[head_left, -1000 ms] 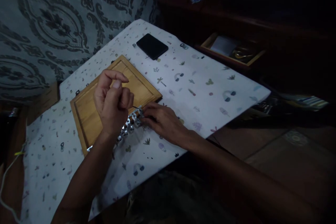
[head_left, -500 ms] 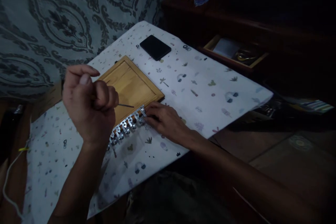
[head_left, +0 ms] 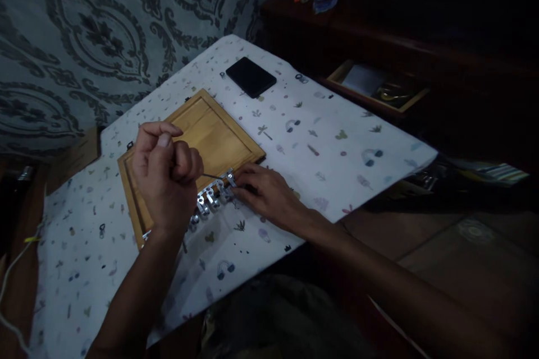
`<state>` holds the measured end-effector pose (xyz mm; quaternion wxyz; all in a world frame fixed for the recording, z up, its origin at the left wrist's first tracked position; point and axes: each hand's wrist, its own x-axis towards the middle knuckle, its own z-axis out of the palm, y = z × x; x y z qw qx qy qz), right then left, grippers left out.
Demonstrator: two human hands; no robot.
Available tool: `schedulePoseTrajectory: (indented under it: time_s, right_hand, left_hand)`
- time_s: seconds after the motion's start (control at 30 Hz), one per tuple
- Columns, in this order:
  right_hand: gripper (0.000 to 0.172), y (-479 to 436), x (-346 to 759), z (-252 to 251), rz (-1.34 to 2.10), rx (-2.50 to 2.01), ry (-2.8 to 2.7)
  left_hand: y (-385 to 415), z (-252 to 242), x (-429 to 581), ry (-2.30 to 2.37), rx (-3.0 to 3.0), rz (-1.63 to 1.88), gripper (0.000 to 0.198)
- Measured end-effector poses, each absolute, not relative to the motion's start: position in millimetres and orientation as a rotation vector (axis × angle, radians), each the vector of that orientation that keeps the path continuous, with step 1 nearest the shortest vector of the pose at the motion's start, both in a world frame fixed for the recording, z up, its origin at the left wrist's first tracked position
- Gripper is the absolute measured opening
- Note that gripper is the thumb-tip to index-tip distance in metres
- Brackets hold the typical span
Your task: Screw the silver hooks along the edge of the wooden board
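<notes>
A wooden board (head_left: pixel 210 129) with a raised rim lies on a white printed cloth (head_left: pixel 320 146). Along its near edge runs a row of small shiny metal parts (head_left: pixel 210 197). My left hand (head_left: pixel 166 171) hovers over the board, fingers curled shut around a thin metal tool (head_left: pixel 213 177) whose tip points at the right end of the metal row. My right hand (head_left: pixel 265 193) rests on the cloth beside that end, its fingertips pressed against the metal parts.
A black phone-like slab (head_left: pixel 251 76) lies on the cloth's far side. An open wooden drawer (head_left: pixel 379 90) shows in the dark furniture at right. A patterned wall hanging (head_left: pixel 84 33) fills the left. A white cable (head_left: pixel 12 269) trails at far left.
My left hand rose and swung left with the thin tool, then came back down and right, so its tip is again at the metal row. My right hand stayed put.
</notes>
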<state>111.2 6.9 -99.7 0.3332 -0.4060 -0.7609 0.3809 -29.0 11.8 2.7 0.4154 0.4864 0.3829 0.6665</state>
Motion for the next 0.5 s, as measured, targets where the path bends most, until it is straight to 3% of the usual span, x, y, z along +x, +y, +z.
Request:
schedulePoseTrajectory:
  time_s: [0.5]
  right_hand:
    - [0.012,6.9,112.2,-96.0,1.038,-1.052,-1.961]
  left_hand:
    - [20.7,-5.5,-19.3,0.912,1.264,1.667,0.011]
